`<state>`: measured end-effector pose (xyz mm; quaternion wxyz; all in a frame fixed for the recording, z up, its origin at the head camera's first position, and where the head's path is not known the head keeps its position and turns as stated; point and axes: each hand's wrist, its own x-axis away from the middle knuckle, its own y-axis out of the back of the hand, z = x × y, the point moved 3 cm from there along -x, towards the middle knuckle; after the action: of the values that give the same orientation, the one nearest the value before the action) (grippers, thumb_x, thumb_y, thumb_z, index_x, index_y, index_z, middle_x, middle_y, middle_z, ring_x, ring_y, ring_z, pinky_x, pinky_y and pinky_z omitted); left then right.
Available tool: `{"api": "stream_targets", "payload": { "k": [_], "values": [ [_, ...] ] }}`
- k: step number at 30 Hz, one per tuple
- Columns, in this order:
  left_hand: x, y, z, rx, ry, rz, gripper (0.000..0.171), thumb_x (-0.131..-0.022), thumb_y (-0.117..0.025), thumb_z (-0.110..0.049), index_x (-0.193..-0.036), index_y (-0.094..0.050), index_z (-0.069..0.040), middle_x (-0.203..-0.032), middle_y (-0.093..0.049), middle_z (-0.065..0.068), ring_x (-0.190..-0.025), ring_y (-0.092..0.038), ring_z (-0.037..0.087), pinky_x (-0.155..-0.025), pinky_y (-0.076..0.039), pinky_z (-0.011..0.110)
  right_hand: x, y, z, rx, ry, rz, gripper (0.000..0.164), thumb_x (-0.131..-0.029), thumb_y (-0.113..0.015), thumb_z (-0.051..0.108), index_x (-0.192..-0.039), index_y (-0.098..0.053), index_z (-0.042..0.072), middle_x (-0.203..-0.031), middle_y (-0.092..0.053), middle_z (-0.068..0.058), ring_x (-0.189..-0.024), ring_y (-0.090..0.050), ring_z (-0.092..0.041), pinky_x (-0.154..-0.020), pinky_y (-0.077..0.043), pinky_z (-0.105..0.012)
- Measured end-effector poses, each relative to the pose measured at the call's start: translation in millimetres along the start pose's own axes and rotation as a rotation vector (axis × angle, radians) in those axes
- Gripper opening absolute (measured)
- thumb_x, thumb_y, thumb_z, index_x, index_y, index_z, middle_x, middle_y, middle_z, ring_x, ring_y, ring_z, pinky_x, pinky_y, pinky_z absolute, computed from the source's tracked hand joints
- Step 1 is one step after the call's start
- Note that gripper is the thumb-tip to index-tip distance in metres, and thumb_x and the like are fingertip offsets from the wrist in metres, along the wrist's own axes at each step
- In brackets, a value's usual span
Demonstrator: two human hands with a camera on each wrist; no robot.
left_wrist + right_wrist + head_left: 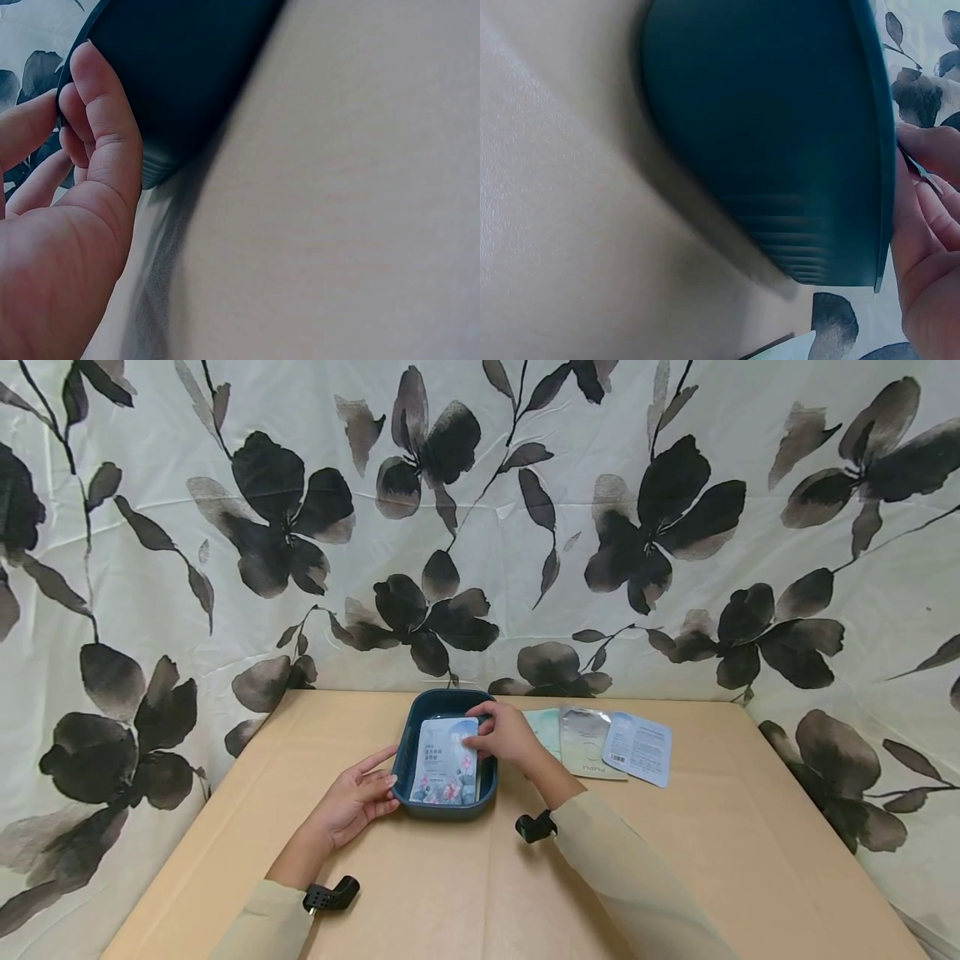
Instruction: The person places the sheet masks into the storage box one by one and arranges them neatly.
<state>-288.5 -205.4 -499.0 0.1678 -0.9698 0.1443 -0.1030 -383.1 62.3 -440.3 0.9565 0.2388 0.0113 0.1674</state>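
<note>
A dark blue plastic basin (444,812) stands on the table, with a pale blue floral sachet (442,764) inside it, its face towards me. My right hand (510,735) reaches over the basin's right side and pinches the sachet's right edge between thumb and fingers. In the right wrist view, a thin edge of the sachet (928,178) shows between the fingers, just past the rim. My left hand (358,800) grips the basin's left rim, its thumb (105,105) against the outer wall. What lies beneath the sachet is mostly hidden.
Right of the basin, several flat sachets overlap on the table: a pale green one (546,727), a silver-topped one (588,747) and a light blue one (639,749) with printed text. Behind the tan tabletop (450,893) hangs a white cloth with dark flowers (645,527).
</note>
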Motion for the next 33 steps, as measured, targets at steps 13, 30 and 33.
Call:
{"api": "stream_targets", "payload": {
  "k": [13, 30, 33],
  "values": [
    [1.2, 0.4, 0.2, -0.015, -0.001, -0.003, 0.071, -0.102, -0.059, -0.003, -0.163, -0.025, -0.014, -0.113, -0.066, 0.009, -0.082, -0.070, 0.014, -0.080, -0.063, 0.029, 5, 2, 4, 0.042, 0.011, -0.007, 0.047, -0.085, -0.083, 0.008, -0.129, -0.067, 0.011, -0.086, -0.062, -0.011, -0.064, -0.072, -0.018, -0.065, -0.062, -0.028],
    [2.1, -0.3, -1.1, -0.004, -0.006, 0.011, 0.072, -0.102, -0.059, -0.002, -0.164, -0.024, -0.013, -0.110, -0.067, 0.006, -0.080, -0.070, 0.013, -0.080, -0.063, 0.029, 14, 6, 8, 0.109, -0.001, -0.062, 0.049, -0.085, -0.084, 0.009, -0.130, -0.065, 0.005, -0.088, -0.067, -0.009, -0.065, -0.072, -0.015, -0.068, -0.062, -0.028],
    [2.0, 0.5, -0.9, -0.007, -0.004, 0.004, 0.072, -0.102, -0.059, -0.001, -0.163, -0.025, -0.014, -0.109, -0.068, 0.006, -0.079, -0.070, 0.013, -0.080, -0.063, 0.029, 18, 9, 10, 0.114, 0.005, -0.074, 0.050, -0.085, -0.084, 0.011, -0.131, -0.065, 0.004, -0.091, -0.069, -0.008, -0.068, -0.072, -0.014, -0.070, -0.062, -0.028]
  ]
}}
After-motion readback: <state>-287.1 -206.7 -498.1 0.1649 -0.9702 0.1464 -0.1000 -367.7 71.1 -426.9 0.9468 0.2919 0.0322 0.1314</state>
